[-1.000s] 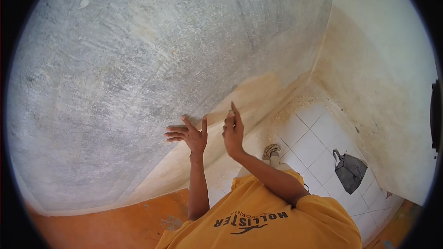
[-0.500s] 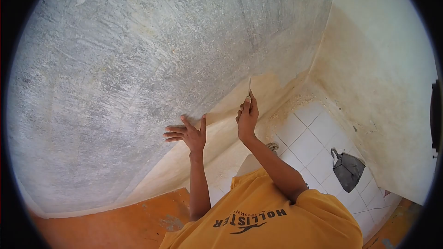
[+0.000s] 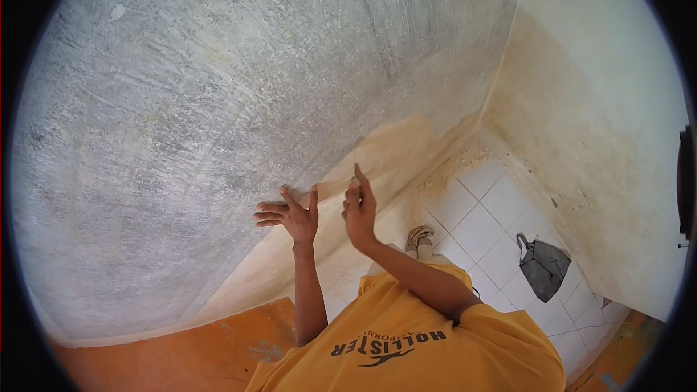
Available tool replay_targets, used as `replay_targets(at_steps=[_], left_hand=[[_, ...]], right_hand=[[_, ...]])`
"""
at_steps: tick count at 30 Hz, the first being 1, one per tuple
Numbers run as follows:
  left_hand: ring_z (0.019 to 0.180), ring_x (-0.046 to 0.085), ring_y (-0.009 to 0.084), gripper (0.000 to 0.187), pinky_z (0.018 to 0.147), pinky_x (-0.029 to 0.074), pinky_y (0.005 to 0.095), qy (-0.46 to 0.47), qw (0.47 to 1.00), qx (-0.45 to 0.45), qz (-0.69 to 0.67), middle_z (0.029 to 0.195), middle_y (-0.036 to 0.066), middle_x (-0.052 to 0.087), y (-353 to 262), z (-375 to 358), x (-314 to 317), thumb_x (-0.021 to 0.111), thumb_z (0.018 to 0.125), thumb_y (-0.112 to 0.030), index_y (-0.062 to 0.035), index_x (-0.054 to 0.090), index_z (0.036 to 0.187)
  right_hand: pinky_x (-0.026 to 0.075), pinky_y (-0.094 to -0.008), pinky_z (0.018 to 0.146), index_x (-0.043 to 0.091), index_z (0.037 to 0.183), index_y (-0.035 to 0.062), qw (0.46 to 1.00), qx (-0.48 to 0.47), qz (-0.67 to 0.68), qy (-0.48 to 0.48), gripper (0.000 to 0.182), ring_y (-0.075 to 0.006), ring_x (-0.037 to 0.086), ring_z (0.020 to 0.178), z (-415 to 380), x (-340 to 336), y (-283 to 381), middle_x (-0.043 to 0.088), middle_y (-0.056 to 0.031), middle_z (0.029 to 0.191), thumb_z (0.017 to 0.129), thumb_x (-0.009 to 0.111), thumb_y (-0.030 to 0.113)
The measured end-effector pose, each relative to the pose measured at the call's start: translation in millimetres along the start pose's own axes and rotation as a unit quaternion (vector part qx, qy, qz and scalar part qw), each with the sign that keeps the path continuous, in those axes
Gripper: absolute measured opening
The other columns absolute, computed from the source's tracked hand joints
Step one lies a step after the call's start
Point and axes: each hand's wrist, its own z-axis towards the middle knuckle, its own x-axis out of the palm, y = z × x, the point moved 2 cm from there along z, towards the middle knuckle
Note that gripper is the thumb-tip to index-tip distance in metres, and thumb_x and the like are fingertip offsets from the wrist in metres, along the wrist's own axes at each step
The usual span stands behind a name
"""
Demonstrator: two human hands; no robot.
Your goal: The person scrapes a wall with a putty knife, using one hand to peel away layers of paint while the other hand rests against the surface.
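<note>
A rough grey wall rises ahead of the person, a beige band along its lower edge. Against the wall, the left hand is spread open; apart from it, before the wall's beige band, the right hand curls, its contents unclear. Right of the wall, a dark bag lies on white floor tiles.

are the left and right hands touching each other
Apart: the head view shows a gap between the left hand and the right hand, with pale wall visible through it.
</note>
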Motion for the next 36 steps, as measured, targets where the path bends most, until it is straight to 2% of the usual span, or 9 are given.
replay_targets(at_steps=[3, 8, 12, 20, 22, 24, 28, 33, 36], left_hand=[[0.135, -0.035, 0.0675, 0.113, 0.097, -0.018, 0.0840, 0.023, 1.000, 0.000, -0.010, 0.153, 0.044, -0.031, 2.3, -4.0, -1.8, 0.063, 0.089, -0.071, -0.0187, -0.002, 0.165], [0.137, -0.035, 0.0656, 0.109, 0.097, -0.018, 0.0845, 0.001, 1.000, -0.005, -0.023, 0.156, 0.042, -0.028, 2.6, -4.9, 3.2, 0.067, 0.089, -0.066, -0.0209, 0.005, 0.166], [0.137, -0.034, 0.0656, 0.106, 0.097, -0.017, 0.0846, -0.011, 0.999, -0.001, -0.031, 0.156, 0.042, -0.027, 0.0, -3.9, 0.4, 0.066, 0.090, -0.063, -0.0211, 0.006, 0.166], [0.138, -0.031, 0.0669, 0.096, 0.101, -0.016, 0.0824, 0.095, 0.994, -0.008, -0.057, 0.156, 0.045, -0.023, 3.3, -10.9, -19.5, 0.062, 0.097, -0.056, -0.0150, 0.009, 0.165], [0.138, -0.031, 0.0671, 0.095, 0.102, -0.016, 0.0814, 0.125, 0.990, -0.009, -0.063, 0.156, 0.045, -0.022, 5.1, -10.0, -25.1, 0.061, 0.098, -0.055, -0.0136, 0.009, 0.165], [0.138, -0.031, 0.0666, 0.094, 0.103, -0.017, 0.0807, 0.152, 0.986, -0.010, -0.073, 0.156, 0.045, -0.022, 5.0, -13.4, -32.8, 0.061, 0.099, -0.053, -0.0135, 0.008, 0.165], [0.138, -0.031, 0.0669, 0.093, 0.101, -0.017, 0.0820, 0.122, 0.992, 0.006, -0.042, 0.157, 0.043, -0.023, 7.7, -19.3, -17.2, 0.061, 0.098, -0.054, -0.0145, 0.009, 0.165], [0.137, -0.029, 0.0690, 0.099, 0.099, -0.014, 0.0853, 0.038, 0.999, 0.006, -0.015, 0.157, 0.042, -0.024, 3.7, -16.5, -0.4, 0.062, 0.095, -0.060, -0.0180, 0.007, 0.166], [0.136, -0.029, 0.0702, 0.100, 0.099, -0.013, 0.0857, 0.033, 0.999, 0.014, -0.002, 0.156, 0.043, -0.025, 5.6, -17.9, 3.3, 0.062, 0.094, -0.062, -0.0181, 0.006, 0.166]], right_hand=[[0.030, -0.0167, 0.045, 0.045, 0.155, 0.0167, 0.997, 0.024, 0.053, -0.051, 0.049, -0.0001, 0.034, 0.057, 40.5, -20.4, 34.4, 0.041, 0.0082, 0.075, 0.109, 0.051, 0.034], [0.029, -0.0170, 0.044, 0.045, 0.155, 0.0157, 0.999, 0.030, 0.012, 0.002, 0.049, -0.0006, 0.033, 0.056, -1.7, -1.3, 10.8, 0.039, 0.0082, 0.071, 0.109, 0.051, 0.032], [0.032, -0.0174, 0.046, 0.045, 0.155, 0.0148, 0.995, 0.067, 0.070, 0.014, 0.049, -0.0007, 0.036, 0.057, 13.1, -13.9, 35.8, 0.040, 0.0081, 0.072, 0.109, 0.051, 0.032], [0.031, -0.0169, 0.045, 0.048, 0.152, 0.0169, 0.998, 0.052, 0.045, 0.007, 0.046, -0.0008, 0.036, 0.057, 0.6, -7.5, 21.1, 0.041, 0.0082, 0.072, 0.108, 0.054, 0.031], [0.031, -0.0174, 0.044, 0.052, 0.149, 0.0180, 0.987, 0.087, 0.108, -0.075, 0.042, -0.0009, 0.036, 0.056, 42.7, -24.6, 28.1, 0.042, 0.0090, 0.072, 0.107, 0.054, 0.026], [0.030, -0.0191, 0.045, 0.046, 0.154, 0.0155, 0.989, 0.077, 0.108, -0.066, 0.046, -0.0015, 0.033, 0.056, 56.7, -31.6, 59.9, 0.040, 0.0088, 0.072, 0.109, 0.049, 0.025], [0.030, -0.0195, 0.045, 0.046, 0.154, 0.0150, 0.997, 0.070, 0.036, -0.010, 0.046, -0.0012, 0.033, 0.056, 10.4, -12.6, 33.5, 0.039, 0.0084, 0.070, 0.109, 0.049, 0.026], [0.029, -0.0174, 0.045, 0.047, 0.153, 0.0168, 0.990, 0.115, 0.064, 0.043, 0.046, -0.0005, 0.034, 0.056, 14.7, -30.0, 39.7, 0.039, 0.0079, 0.070, 0.109, 0.052, 0.029], [0.029, -0.0173, 0.045, 0.047, 0.153, 0.0161, 0.997, 0.069, 0.016, 0.032, 0.046, -0.0004, 0.034, 0.056, 12.9, -29.0, 36.7, 0.040, 0.0077, 0.070, 0.109, 0.052, 0.029]])
